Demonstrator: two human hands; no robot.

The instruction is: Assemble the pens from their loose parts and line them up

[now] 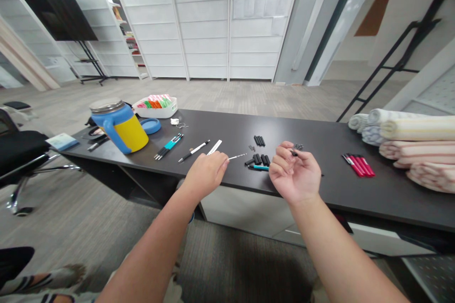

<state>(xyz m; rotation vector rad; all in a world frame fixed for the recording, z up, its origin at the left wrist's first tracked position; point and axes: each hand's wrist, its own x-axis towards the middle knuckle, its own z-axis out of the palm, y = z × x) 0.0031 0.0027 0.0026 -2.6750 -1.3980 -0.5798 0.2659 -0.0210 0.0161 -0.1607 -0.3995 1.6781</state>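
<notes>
My left hand pinches a thin white pen refill, its narrow tip pointing right. To the right, my right hand is turned palm up, fingertips closed on a small black pen part. Between the hands lie short black tubes and a teal pen barrel, partly hidden by my right hand. Farther back are more black tubes and tiny metallic pieces. Several white refills rest just behind my left hand. Small grey pieces show behind my right fingers.
Left on the dark table are a white-and-black pen, teal pens, a blue-yellow mug, its blue lid and a white basket. Pink pen barrels and rolled towels lie right.
</notes>
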